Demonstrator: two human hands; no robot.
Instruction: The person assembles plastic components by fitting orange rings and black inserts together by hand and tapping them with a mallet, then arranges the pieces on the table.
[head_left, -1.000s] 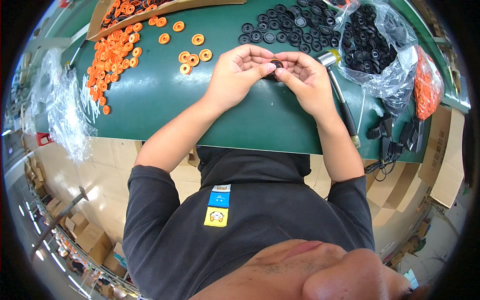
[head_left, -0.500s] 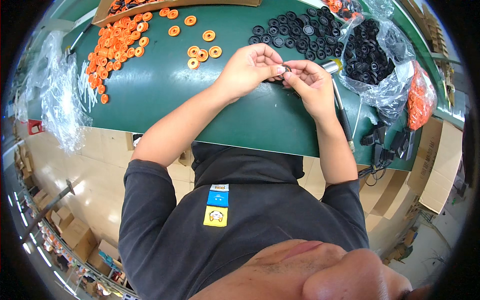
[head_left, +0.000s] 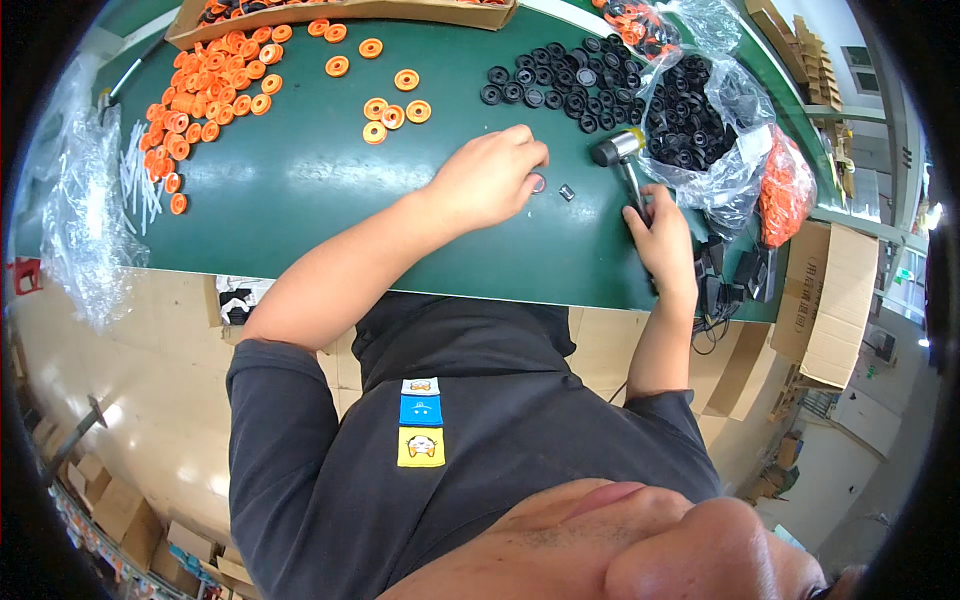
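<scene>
My left hand (head_left: 492, 177) is low over the green table, fingers curled and closed, with the thumb against a small round dark piece (head_left: 539, 184). Much of that piece is hidden by the fingers. Just to its right lies a small dark rectangular part (head_left: 567, 193). Over on the right, my right hand (head_left: 663, 240) has its fingers around the handle of a mallet (head_left: 630, 175). The mallet's head, black at one end and yellow at the other, points away from me, beside the heap of black wheels (head_left: 585, 78).
Orange wheels (head_left: 210, 85) are heaped at the left, with several loose orange wheels (head_left: 393, 116) nearer the middle. White sticks (head_left: 138, 175) and plastic film (head_left: 85, 200) lie at the left edge. On the right are a bag of black wheels (head_left: 695, 125), an orange bag (head_left: 785, 190) and a cardboard box (head_left: 835, 300).
My hands have parted from the small dark piece they both held. My right hand has moved right and down onto the mallet's handle; my left hand has come down toward the table.
</scene>
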